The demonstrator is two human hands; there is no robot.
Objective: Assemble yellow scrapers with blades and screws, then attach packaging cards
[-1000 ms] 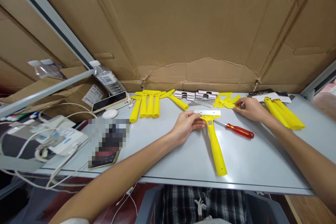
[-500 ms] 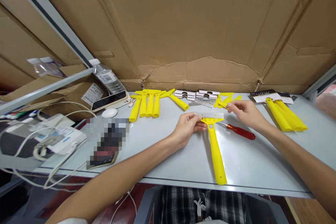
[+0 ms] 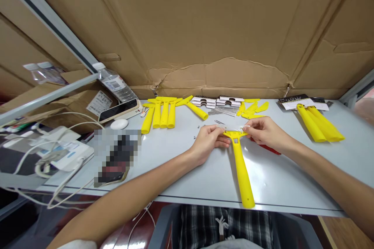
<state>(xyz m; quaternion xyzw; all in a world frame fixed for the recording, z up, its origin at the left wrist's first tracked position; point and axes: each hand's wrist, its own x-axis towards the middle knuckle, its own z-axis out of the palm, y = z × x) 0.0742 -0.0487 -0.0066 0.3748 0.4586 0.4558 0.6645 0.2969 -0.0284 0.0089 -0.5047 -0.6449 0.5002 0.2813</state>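
A yellow scraper handle (image 3: pixel 243 175) lies on the table with its T-shaped head away from me and its round end near the front edge. Across the head rests a thin metal blade (image 3: pixel 233 127). My left hand (image 3: pixel 208 142) pinches the left end of blade and head between thumb and fingers. At the right end, my right hand (image 3: pixel 263 131) has its thumb and forefinger closed on the blade's corner. A red-handled screwdriver (image 3: pixel 270 149) lies mostly hidden under my right hand. Small screws (image 3: pixel 198 127) are scattered beyond my left hand.
Several yellow scraper handles (image 3: pixel 164 114) stand in a row at the back left. Carded blades (image 3: pixel 228 103) and small yellow plastic pieces (image 3: pixel 261 107) lie at the back. Packaged handles (image 3: pixel 314 124) are at right. A phone (image 3: pixel 119 111), bottle (image 3: pixel 117 83) and cables (image 3: pixel 52 159) crowd the left.
My right hand has moved left and toward me, from beside the yellow pieces onto the right end of the blade, now covering much of the screwdriver. My left hand keeps its grip.
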